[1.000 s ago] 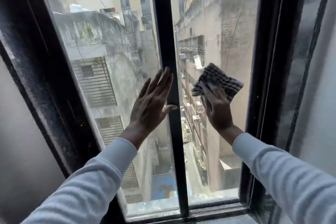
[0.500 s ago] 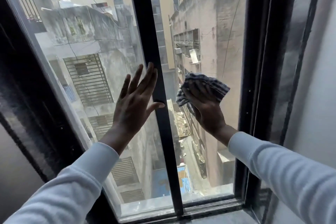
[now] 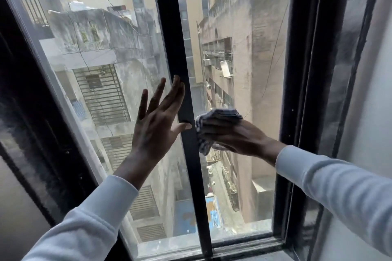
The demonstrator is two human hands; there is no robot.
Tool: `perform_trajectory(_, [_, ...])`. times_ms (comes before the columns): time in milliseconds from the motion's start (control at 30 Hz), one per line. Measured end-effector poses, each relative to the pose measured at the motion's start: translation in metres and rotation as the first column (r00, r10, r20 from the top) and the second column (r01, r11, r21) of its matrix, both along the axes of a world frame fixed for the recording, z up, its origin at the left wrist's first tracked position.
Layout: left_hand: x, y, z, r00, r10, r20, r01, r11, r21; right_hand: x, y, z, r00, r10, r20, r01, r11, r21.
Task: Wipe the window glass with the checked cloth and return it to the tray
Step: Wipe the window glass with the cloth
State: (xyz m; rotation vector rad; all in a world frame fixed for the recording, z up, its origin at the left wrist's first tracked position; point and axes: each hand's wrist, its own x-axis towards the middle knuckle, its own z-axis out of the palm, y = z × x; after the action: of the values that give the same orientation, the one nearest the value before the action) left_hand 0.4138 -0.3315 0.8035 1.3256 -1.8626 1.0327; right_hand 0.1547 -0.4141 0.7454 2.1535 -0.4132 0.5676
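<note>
The window glass (image 3: 244,53) fills the view, split by a black centre bar (image 3: 180,59). My right hand (image 3: 235,136) presses the checked cloth (image 3: 209,119) flat against the right pane, right beside the centre bar. The cloth is bunched under my fingers, dark and white checks showing at its left and top. My left hand (image 3: 157,125) is spread open, palm on the left pane, thumb touching the centre bar. No tray is in view.
A black window frame (image 3: 297,91) borders the right pane, with a second dark frame (image 3: 42,112) on the left. The black sill (image 3: 244,248) runs along the bottom. Buildings and an alley lie outside. A pale wall (image 3: 371,112) stands at far right.
My right hand has slid the cloth down and leftward across the right pane to the centre bar, the fingers now pointing left. My left hand stays flat on the left pane.
</note>
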Motion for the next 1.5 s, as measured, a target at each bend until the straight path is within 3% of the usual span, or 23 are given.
perform_trajectory(67, [0.001, -0.001, -0.002, 1.000, -0.010, -0.007, 0.011, 1.000, 0.025, -0.006, -0.010, 0.064, 0.975, 0.019, 0.223, -0.002, 0.997, -0.075])
perform_trajectory(167, [0.000, 0.000, -0.003, 0.999, -0.011, -0.043, 0.012, 0.999, 0.033, 0.009, -0.011, 0.110, 0.752, -0.078, 0.655, 0.096, 0.995, 0.009])
perform_trajectory(200, [-0.001, 0.000, -0.003, 0.998, -0.014, -0.055, 0.016, 1.000, 0.027, 0.020, -0.009, 0.099, 0.734, -0.103, 0.671, 0.115, 0.993, 0.028])
perform_trajectory(233, [0.000, 0.001, -0.002, 0.998, -0.015, -0.061, 0.016, 1.000, 0.013, 0.028, -0.005, 0.078, 0.796, -0.115, 0.594, 0.126, 0.992, 0.023])
perform_trajectory(300, [0.001, 0.003, 0.001, 0.998, -0.004, -0.056, 0.004, 1.000, -0.009, 0.026, -0.001, 0.041, 0.961, -0.062, 0.268, 0.064, 0.998, 0.000])
perform_trajectory(367, [0.003, 0.005, 0.004, 0.999, 0.010, -0.032, -0.011, 1.000, -0.022, 0.005, -0.010, 0.054, 1.000, 0.012, 0.027, -0.010, 0.997, -0.071])
perform_trajectory(400, [0.003, 0.005, 0.004, 1.000, 0.015, -0.022, -0.016, 0.999, -0.029, -0.003, -0.017, 0.068, 1.000, 0.008, 0.019, -0.005, 0.993, -0.117])
perform_trajectory(467, [0.002, 0.005, 0.004, 1.000, 0.023, -0.010, -0.023, 0.999, -0.042, -0.009, -0.022, 0.082, 0.949, -0.025, 0.315, 0.060, 0.993, -0.101])
perform_trajectory(533, [-0.001, 0.005, 0.004, 1.000, 0.025, -0.020, -0.026, 0.998, -0.050, 0.016, -0.003, 0.056, 0.707, -0.133, 0.694, 0.095, 0.991, 0.093])
perform_trajectory(567, [-0.002, 0.005, 0.003, 0.999, 0.031, -0.026, -0.033, 0.998, -0.055, 0.037, 0.008, 0.026, 0.634, -0.187, 0.750, 0.059, 0.979, 0.195])
perform_trajectory(667, [-0.001, 0.005, 0.006, 0.999, 0.050, -0.013, -0.051, 0.996, -0.070, 0.059, 0.023, -0.058, 0.869, -0.146, 0.474, 0.061, 0.980, 0.190])
perform_trajectory(733, [0.001, 0.004, 0.008, 0.999, 0.047, 0.003, -0.047, 0.996, -0.070, 0.025, 0.007, -0.044, 0.958, -0.078, 0.276, 0.075, 0.997, 0.021])
perform_trajectory(800, [0.002, 0.006, 0.008, 0.999, 0.039, 0.006, -0.039, 0.997, -0.060, -0.002, -0.009, -0.003, 0.913, -0.097, 0.397, 0.111, 0.994, -0.011])
perform_trajectory(867, [0.000, 0.005, 0.007, 1.000, 0.023, -0.018, -0.024, 0.999, -0.047, -0.004, -0.011, 0.030, 0.681, -0.185, 0.709, 0.119, 0.983, 0.143])
perform_trajectory(900, [-0.002, 0.005, 0.005, 0.999, 0.019, -0.034, -0.020, 0.999, -0.038, 0.007, -0.010, 0.033, 0.608, -0.202, 0.768, 0.099, 0.979, 0.179])
perform_trajectory(933, [-0.003, 0.005, 0.005, 0.999, 0.018, -0.047, -0.019, 0.999, -0.031, 0.013, -0.010, 0.028, 0.641, -0.194, 0.742, 0.100, 0.980, 0.170])
perform_trajectory(1033, [-0.004, 0.006, 0.006, 0.998, 0.002, -0.059, -0.003, 1.000, -0.026, -0.011, -0.006, 0.013, 0.927, -0.046, 0.373, 0.044, 0.999, 0.013])
perform_trajectory(1100, [-0.005, 0.008, 0.008, 0.997, 0.001, -0.074, -0.004, 0.999, -0.031, -0.026, 0.001, 0.006, 0.917, -0.028, 0.398, 0.024, 1.000, 0.013])
perform_trajectory(1200, [-0.012, 0.014, 0.008, 0.993, -0.002, -0.120, -0.002, 1.000, -0.028, -0.002, 0.029, -0.026, 0.736, -0.175, 0.654, 0.007, 0.968, 0.250])
perform_trajectory(1300, [-0.022, 0.021, 0.006, 0.982, -0.017, -0.190, 0.021, 1.000, 0.017, 0.014, 0.050, -0.037, 0.644, -0.301, 0.703, -0.150, 0.852, 0.502])
perform_trajectory(1400, [-0.039, 0.036, 0.015, 0.941, -0.032, -0.338, 0.083, 0.987, 0.137, -0.001, 0.073, 0.010, 0.447, -0.506, 0.738, -0.629, 0.408, 0.662])
perform_trajectory(1433, [-0.047, 0.041, 0.018, 0.924, -0.030, -0.380, 0.103, 0.980, 0.173, -0.006, 0.080, 0.028, 0.424, -0.565, 0.708, -0.728, 0.252, 0.637])
perform_trajectory(1500, [-0.062, 0.049, 0.025, 0.898, -0.019, -0.439, 0.137, 0.962, 0.237, -0.011, 0.095, 0.059, 0.369, -0.627, 0.686, -0.847, 0.076, 0.525])
